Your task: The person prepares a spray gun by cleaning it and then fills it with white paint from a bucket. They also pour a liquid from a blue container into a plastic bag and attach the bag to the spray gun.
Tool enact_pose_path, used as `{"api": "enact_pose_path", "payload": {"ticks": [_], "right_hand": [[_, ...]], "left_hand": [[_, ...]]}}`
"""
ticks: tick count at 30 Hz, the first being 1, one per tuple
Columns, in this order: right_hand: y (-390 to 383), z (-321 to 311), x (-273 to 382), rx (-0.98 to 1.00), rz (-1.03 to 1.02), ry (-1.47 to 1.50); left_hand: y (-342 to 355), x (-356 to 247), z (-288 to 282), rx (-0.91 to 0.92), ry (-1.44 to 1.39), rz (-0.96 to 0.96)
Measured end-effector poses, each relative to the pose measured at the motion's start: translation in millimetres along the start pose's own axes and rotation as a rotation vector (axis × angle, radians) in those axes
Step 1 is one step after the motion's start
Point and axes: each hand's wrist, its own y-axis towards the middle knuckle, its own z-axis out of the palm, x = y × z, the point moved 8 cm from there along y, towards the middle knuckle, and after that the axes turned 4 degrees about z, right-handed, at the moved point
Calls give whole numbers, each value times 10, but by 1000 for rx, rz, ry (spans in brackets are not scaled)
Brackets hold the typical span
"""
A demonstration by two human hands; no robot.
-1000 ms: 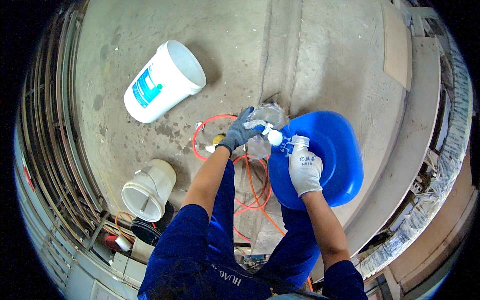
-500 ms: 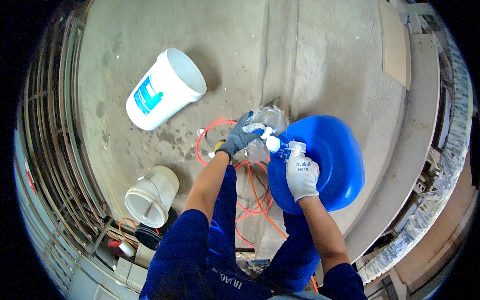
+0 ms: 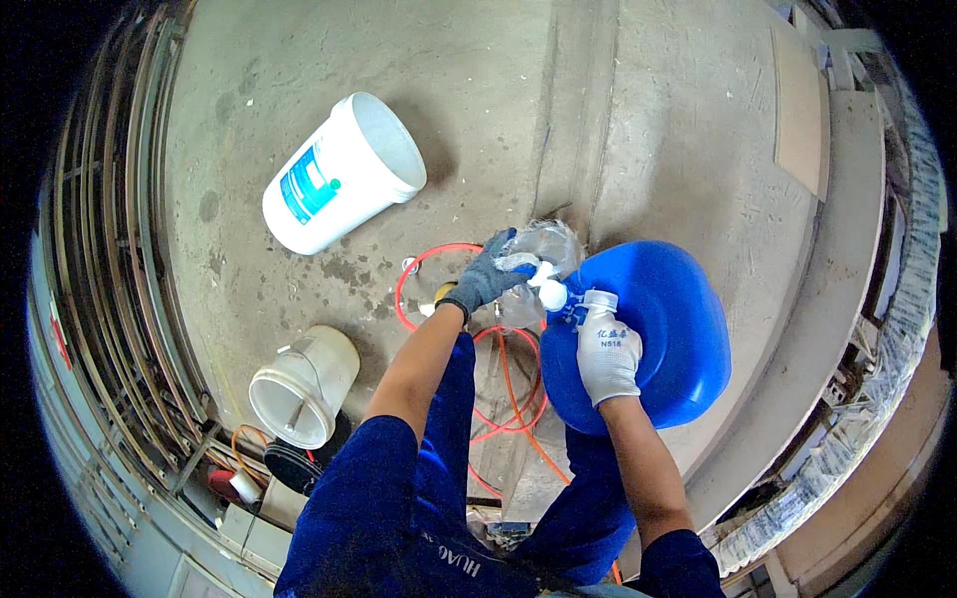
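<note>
Left hand [image 3: 485,279], in a dark grey glove: fingers bent around clear plastic [image 3: 550,241], grasping it at the near side. Bag or bottle, cannot tell; it is see-through and crumpled-looking. White spout piece [image 3: 552,295] just right of that hand, next to the blue jerrycan's left edge.

Right hand [image 3: 609,351], white knitted glove: clenched on the top of the blue jerrycan [image 3: 690,329]; the exact part gripped is hidden under the glove. White cap [image 3: 599,299] just beyond its fingertips. Jerrycan sits in front of the person's right leg, on the right of the work.

From where I stand, an orange-red hose [image 3: 401,289] loops on the concrete floor [image 3: 469,110] beneath the hands and runs between the legs. Small white ring [image 3: 410,265] near the left wrist.

Farther out, left: big white bucket [image 3: 317,194] with blue label, mouth turned away from the person. Nearer, a smaller off-white bucket [image 3: 334,367], a rod-like thing inside, black round lid [image 3: 291,464] beside it. Metal rails [image 3: 150,209] along the far left side.
</note>
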Motion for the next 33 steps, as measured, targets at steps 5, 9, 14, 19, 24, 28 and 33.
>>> {"api": "enact_pose_path", "payload": {"ticks": [5,9,14,19,24,28,33], "right_hand": [[-25,-35,7,-17,-2,-5],[-18,-53,10,3,-5,4],[-27,-72,-22,3,5,19],[-7,-22,-29,41,41,6],[8,44,-75,51,48,1],[2,-3,-52,37,46,18],[13,26,-78,46,62,30]], "left_hand": [[-20,82,11,-12,-52,6],[-12,132,32,-29,-94,8],[17,2,27,-7,-45,-1],[-21,147,64,-24,-123,-34],[-7,-51,10,-1,32,-9],[-36,-5,1,-14,14,0],[-34,13,37,-11,-30,-11]]}}
